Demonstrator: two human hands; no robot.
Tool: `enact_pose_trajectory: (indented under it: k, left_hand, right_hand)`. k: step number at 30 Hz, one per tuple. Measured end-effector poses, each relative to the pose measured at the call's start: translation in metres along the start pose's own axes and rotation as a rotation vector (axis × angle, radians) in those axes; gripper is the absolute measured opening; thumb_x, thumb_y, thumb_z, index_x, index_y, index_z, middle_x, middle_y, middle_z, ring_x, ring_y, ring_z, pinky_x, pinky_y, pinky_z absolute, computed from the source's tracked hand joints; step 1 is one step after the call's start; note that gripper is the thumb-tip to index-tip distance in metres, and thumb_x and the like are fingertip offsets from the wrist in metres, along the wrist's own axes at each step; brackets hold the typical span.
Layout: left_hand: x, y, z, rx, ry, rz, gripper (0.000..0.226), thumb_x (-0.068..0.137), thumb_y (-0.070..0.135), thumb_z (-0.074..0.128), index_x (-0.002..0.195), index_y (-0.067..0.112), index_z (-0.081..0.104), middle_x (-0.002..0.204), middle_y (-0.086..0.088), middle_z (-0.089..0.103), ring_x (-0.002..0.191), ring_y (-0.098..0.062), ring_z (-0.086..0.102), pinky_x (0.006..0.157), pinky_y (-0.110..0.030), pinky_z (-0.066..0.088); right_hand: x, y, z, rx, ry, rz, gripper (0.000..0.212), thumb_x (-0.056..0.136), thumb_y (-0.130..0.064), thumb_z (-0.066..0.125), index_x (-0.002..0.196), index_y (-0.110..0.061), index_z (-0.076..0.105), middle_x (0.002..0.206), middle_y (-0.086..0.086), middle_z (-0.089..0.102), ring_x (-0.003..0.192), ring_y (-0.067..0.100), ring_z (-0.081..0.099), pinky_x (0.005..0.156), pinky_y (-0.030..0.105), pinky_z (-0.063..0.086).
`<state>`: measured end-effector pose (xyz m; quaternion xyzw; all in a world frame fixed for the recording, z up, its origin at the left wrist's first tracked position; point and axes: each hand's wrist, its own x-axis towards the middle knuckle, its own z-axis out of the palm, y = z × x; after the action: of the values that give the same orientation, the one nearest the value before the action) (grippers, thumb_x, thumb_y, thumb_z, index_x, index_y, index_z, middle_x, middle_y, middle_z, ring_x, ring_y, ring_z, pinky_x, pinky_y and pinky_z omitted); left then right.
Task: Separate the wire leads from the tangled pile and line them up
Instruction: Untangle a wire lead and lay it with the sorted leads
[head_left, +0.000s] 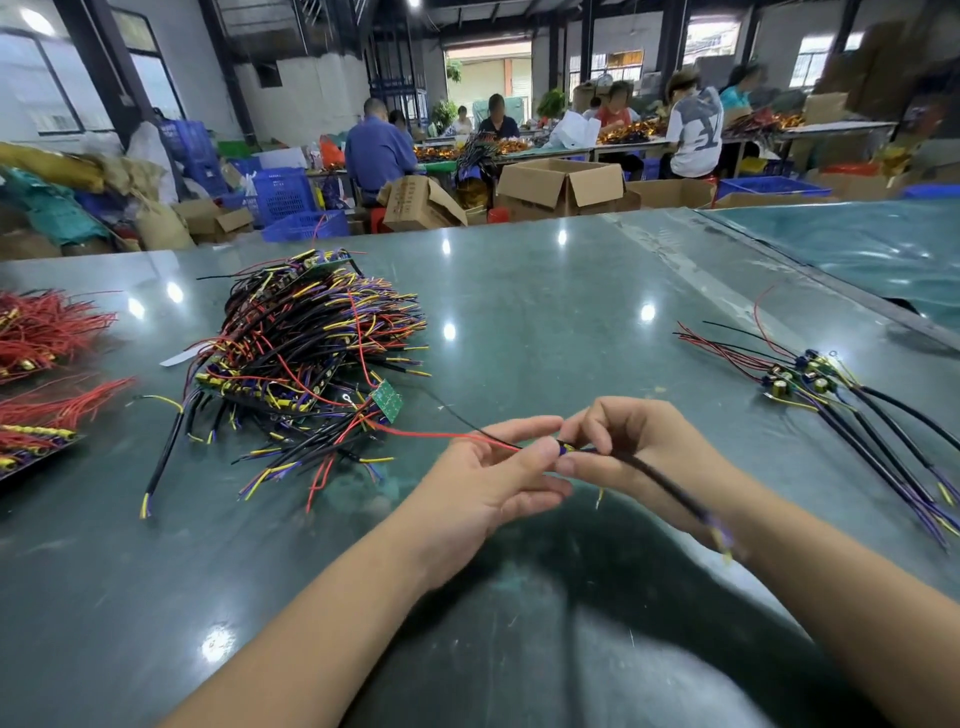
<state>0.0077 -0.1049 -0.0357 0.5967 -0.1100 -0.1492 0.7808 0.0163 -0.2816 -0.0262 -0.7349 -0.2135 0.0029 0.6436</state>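
A tangled pile (306, 358) of black, red, yellow and purple wire leads with small green boards lies left of centre on the green table (545, 322). Both hands meet near the table's middle over one lead (654, 475). My left hand (498, 478) pinches its thin red and black wires, which trail back toward the pile. My right hand (634, 447) pinches the lead's small board end, and the thick black cable runs down across my right wrist to blurred purple and yellow tips. At the right, several separated leads (852, 410) lie side by side.
Bundles of red wires (47, 364) lie at the table's left edge. One loose black lead (163, 457) lies in front of the pile. Behind the table stand cardboard boxes (561, 184) and blue crates (283, 200). People sit at far tables.
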Motion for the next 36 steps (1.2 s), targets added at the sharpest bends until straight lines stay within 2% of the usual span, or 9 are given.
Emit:
enact_pose_trajectory:
  k: [2,5,8,11,15,21,27,32,36]
  left_hand:
    - [0.001,0.0,-0.002,0.001,0.05,0.041,0.025,0.09,0.013,0.055,0.111,0.004,0.064,0.085,-0.009,0.073,0.071,-0.014,0.07,0.066,-0.021,0.056]
    - [0.002,0.005,-0.004,-0.042,0.142,0.087,0.02,0.096,0.008,0.047,0.1,0.003,0.066,0.08,-0.01,0.074,0.067,-0.014,0.071,0.06,-0.017,0.055]
    - [0.002,0.008,-0.002,-0.076,0.18,0.119,0.02,0.096,0.008,0.047,0.098,0.003,0.065,0.081,-0.011,0.074,0.069,-0.017,0.072,0.06,-0.018,0.055]
    - [0.0,0.008,-0.001,-0.124,0.19,0.157,0.02,0.096,0.006,0.046,0.098,0.004,0.066,0.083,-0.011,0.074,0.075,-0.018,0.072,0.065,-0.019,0.056]
    - [0.0,0.009,-0.001,-0.181,0.179,0.15,0.021,0.094,0.005,0.048,0.104,0.008,0.066,0.086,-0.014,0.073,0.077,-0.02,0.072,0.066,-0.02,0.055]
    - [0.003,0.009,-0.002,-0.169,0.242,0.199,0.024,0.064,0.012,0.071,0.087,0.004,0.071,0.08,-0.012,0.072,0.07,-0.019,0.071,0.063,-0.018,0.055]
    - [0.003,0.012,-0.002,-0.278,0.172,0.195,0.021,0.074,0.01,0.06,0.093,0.001,0.065,0.084,-0.014,0.073,0.074,-0.019,0.072,0.067,-0.019,0.056]
    - [0.001,0.012,0.003,-0.27,0.128,0.174,0.018,0.079,0.009,0.056,0.093,0.0,0.063,0.082,-0.014,0.073,0.073,-0.018,0.072,0.066,-0.019,0.056]
    - [0.002,0.011,0.0,-0.288,0.144,0.139,0.011,0.083,0.003,0.055,0.09,0.001,0.062,0.08,-0.015,0.072,0.071,-0.02,0.071,0.065,-0.02,0.057]
  right_hand:
    - [-0.001,-0.002,0.003,-0.052,0.008,-0.053,0.03,0.071,-0.006,0.078,0.063,-0.013,0.05,0.082,-0.002,0.067,0.075,0.013,0.059,0.072,0.026,0.048]
    - [-0.003,-0.008,0.004,-0.117,0.155,-0.225,0.021,0.064,-0.027,0.079,0.073,-0.015,0.064,0.092,0.0,0.066,0.085,0.015,0.063,0.08,0.034,0.048]
    - [-0.002,-0.01,0.004,-0.054,0.239,-0.326,0.012,0.069,-0.021,0.076,0.075,-0.015,0.068,0.082,-0.006,0.063,0.073,0.007,0.06,0.069,0.018,0.046]
    - [-0.002,-0.01,0.006,0.073,0.277,-0.231,0.009,0.068,-0.017,0.073,0.075,-0.014,0.068,0.07,-0.01,0.068,0.066,0.001,0.06,0.065,0.012,0.046]
    - [-0.002,-0.007,0.01,0.147,0.309,-0.162,0.012,0.066,-0.016,0.074,0.074,-0.011,0.068,0.064,-0.004,0.069,0.062,0.004,0.061,0.063,0.014,0.049]
    - [-0.002,-0.007,0.014,0.187,0.322,-0.116,0.013,0.066,-0.015,0.073,0.073,-0.007,0.066,0.06,0.001,0.068,0.059,0.007,0.063,0.062,0.016,0.051]
    - [0.001,-0.001,0.009,0.245,0.349,0.053,0.009,0.079,-0.003,0.07,0.072,-0.007,0.066,0.061,0.006,0.067,0.059,0.011,0.064,0.06,0.018,0.052]
    - [0.004,0.002,0.008,0.284,0.393,0.175,0.008,0.081,-0.007,0.07,0.077,-0.003,0.064,0.059,0.002,0.064,0.055,0.009,0.061,0.056,0.018,0.051]
    - [0.003,0.001,0.009,0.343,0.384,0.176,0.009,0.082,-0.006,0.069,0.076,-0.003,0.062,0.058,0.001,0.064,0.056,0.01,0.063,0.057,0.018,0.052]
